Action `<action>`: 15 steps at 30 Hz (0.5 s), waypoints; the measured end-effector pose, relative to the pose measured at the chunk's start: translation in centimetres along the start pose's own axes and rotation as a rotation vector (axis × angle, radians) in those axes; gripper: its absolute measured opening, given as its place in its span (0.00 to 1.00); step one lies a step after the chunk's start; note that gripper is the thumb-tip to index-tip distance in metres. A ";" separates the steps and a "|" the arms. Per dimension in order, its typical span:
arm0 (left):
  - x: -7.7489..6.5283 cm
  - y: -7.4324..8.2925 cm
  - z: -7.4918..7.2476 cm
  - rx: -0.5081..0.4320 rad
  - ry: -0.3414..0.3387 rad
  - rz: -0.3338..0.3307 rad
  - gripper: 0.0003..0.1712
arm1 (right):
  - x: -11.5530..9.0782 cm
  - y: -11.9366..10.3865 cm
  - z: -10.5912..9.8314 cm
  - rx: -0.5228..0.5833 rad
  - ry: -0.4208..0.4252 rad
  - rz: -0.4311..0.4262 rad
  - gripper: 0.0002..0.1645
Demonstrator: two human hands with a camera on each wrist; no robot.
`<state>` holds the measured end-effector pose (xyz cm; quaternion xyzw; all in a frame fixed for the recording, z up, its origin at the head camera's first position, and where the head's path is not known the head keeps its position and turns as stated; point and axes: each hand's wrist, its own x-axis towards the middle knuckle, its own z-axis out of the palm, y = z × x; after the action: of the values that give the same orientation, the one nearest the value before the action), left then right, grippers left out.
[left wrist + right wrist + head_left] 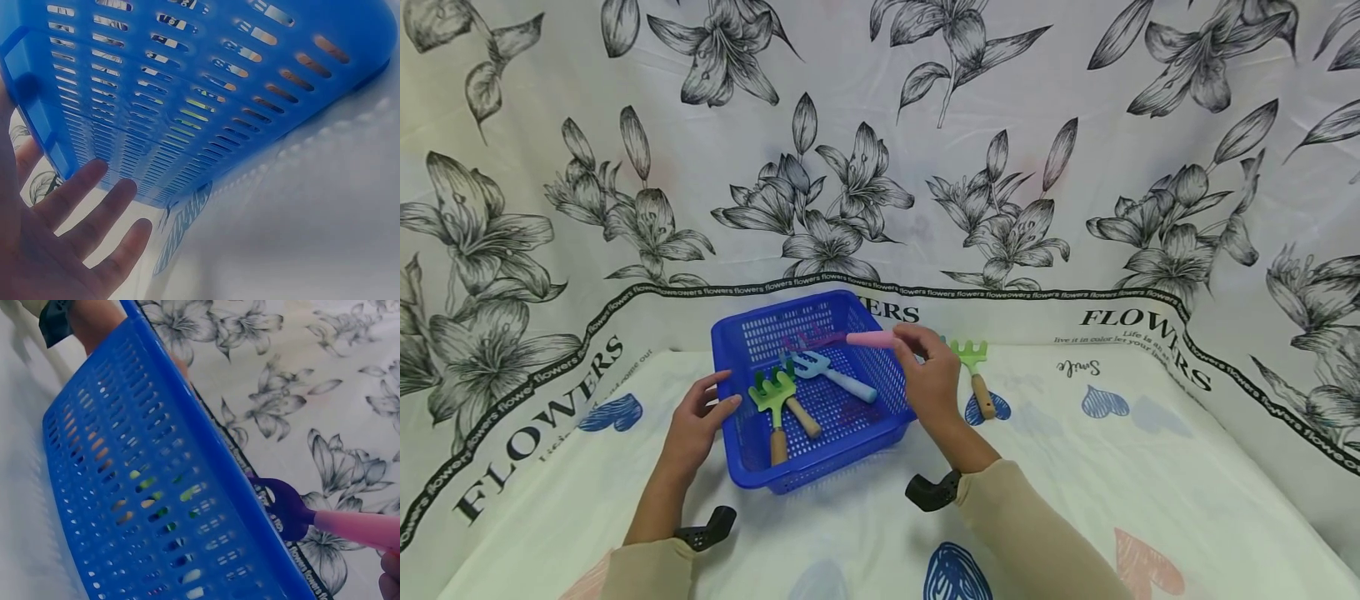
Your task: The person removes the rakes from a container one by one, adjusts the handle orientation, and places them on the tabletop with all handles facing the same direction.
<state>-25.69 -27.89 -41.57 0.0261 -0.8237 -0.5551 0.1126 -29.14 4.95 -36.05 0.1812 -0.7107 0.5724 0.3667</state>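
Observation:
A small garden fork with a pink handle (871,339) and a purple head (289,509) is pinched by my right hand (931,371) at the handle's end. Its head points left over the blue plastic basket (820,477). My left hand (700,417) holds the basket's left rim, thumb over the edge; in the left wrist view the other fingers (103,215) spread outside the perforated wall. Inside the basket lie a light blue fork (838,379), a light green rake (772,396) with a wooden handle, and a darker green rake (802,414) partly behind it.
Right of the basket, another light green rake (977,379) with a wooden handle lies on the white printed cloth (1037,500). Behind it, something light blue is mostly hidden by my right hand. A flower-printed curtain (880,167) rises at the back.

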 end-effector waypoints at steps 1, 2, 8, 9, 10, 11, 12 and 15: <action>0.0 0.0 0.0 -0.001 -0.001 -0.001 0.42 | 0.1 0.1 -0.2 0.000 0.006 0.001 0.11; -0.1 0.1 0.0 -0.004 -0.003 -0.001 0.42 | 0.2 0.1 -0.4 0.005 0.012 0.002 0.11; -0.2 0.2 -0.1 -0.009 -0.009 -0.008 0.41 | 0.8 0.7 -1.8 0.022 0.053 0.025 0.11; -0.2 0.2 -0.1 -0.009 -0.009 -0.008 0.40 | 0.9 0.8 -2.1 0.030 0.064 0.032 0.11; -0.2 0.1 -0.1 -0.010 -0.009 -0.006 0.40 | 0.9 0.9 -2.3 0.033 0.077 0.045 0.11; -0.1 0.2 -0.1 -0.013 -0.012 -0.008 0.39 | 1.0 0.6 -2.6 0.038 0.088 0.061 0.12; -0.1 0.2 -0.1 -0.014 -0.013 -0.008 0.39 | 1.1 0.2 -3.0 0.034 0.096 0.078 0.12; -0.1 0.2 -0.1 -0.015 -0.015 -0.003 0.39 | 1.2 0.8 -3.9 0.036 0.122 0.118 0.13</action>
<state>-25.55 -27.94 -41.37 0.0223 -0.8204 -0.5615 0.1057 -29.27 9.01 -35.40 0.1104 -0.6862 0.6156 0.3714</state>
